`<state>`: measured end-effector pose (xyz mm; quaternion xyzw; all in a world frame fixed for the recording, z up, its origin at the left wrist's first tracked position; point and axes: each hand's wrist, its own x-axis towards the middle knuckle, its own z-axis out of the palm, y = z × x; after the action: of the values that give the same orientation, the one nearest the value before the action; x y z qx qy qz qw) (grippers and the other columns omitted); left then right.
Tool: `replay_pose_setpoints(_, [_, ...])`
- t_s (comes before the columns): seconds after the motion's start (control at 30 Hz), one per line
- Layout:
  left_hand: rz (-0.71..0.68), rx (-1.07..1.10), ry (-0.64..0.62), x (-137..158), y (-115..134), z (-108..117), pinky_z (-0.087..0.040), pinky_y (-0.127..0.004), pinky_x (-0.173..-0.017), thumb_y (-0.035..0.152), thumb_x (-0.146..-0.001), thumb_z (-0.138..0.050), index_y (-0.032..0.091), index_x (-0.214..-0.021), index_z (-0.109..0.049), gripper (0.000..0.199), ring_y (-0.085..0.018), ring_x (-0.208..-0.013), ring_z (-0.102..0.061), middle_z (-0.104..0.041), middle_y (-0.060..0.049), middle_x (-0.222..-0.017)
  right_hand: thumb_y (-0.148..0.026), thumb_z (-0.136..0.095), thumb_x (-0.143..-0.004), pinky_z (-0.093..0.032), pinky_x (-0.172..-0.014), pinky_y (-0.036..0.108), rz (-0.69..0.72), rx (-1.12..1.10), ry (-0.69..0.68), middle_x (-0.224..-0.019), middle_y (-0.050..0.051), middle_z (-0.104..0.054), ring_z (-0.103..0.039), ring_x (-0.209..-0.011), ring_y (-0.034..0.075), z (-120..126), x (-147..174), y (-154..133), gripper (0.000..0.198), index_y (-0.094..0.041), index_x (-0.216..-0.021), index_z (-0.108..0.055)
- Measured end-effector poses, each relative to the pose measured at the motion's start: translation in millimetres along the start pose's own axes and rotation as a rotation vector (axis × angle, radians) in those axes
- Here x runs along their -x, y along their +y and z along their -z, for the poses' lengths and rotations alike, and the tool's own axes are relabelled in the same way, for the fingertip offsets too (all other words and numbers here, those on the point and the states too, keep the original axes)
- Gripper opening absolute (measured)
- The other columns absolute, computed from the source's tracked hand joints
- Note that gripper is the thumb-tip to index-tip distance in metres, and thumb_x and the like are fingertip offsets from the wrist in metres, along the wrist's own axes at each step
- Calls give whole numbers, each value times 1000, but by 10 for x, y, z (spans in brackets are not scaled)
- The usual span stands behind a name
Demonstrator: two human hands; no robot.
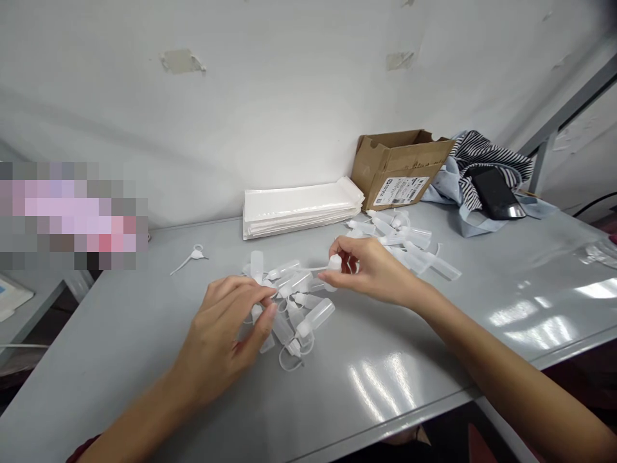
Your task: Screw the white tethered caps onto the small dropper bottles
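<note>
My right hand (366, 267) is closed, with thumb and fingers pinching a white dropper cap (334, 262) whose thin stem points left. It hovers just right of a loose pile of small translucent squeeze bottles (318, 316) with white caps and looped straps. My left hand (231, 321) reaches over the left side of this pile, fingers curved and thumb slightly apart from the fingertips. White caps and bottles lie right under and beside its fingertips, partly hidden by them.
More squeeze bottles (414, 247) lie behind my right hand. A single white cap (196, 254) rests on the grey table (144, 308) at left. Along the wall are stacked white padded envelopes (299, 202), a cardboard box (400, 167), striped cloth (482, 151) and a black phone (496, 193).
</note>
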<state>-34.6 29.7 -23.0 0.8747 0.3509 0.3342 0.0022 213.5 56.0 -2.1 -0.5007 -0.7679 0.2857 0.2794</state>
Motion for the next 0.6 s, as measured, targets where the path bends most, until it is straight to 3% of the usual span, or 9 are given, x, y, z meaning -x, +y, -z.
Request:
replay_pose_setpoints(0.17, [-15,68,-35,6,19,8,-45,-35,-79,20,-89,-55,19,-102,-57,13,-19,-86,-59,-67,-1,-79,-36,-69,-78,-36,-54,23,97,44,-12,-63,-3,-53,-50,-58,11,-94,58,-82,25,-17,-77,-52])
replay_pose_setpoints(0.33, [-6,80,-4,10,31,10,-45,-34,-77,19,-89,-55,20,-92,-56,4,-18,-83,-59,-65,0,-77,-34,-66,-81,-35,-56,23,176,117,-16,-70,-1,-54,-49,-60,11,-120,94,-107,23,-16,-82,-53])
replay_pose_setpoints(0.6, [26,92,34,7,46,21,-45,-31,-74,11,-88,-54,20,-87,-59,10,-16,-81,-60,-65,0,-77,-32,-65,-83,-38,-63,25,263,148,17,-80,2,-54,-50,-73,15,-118,81,-92,20,-16,-84,-53])
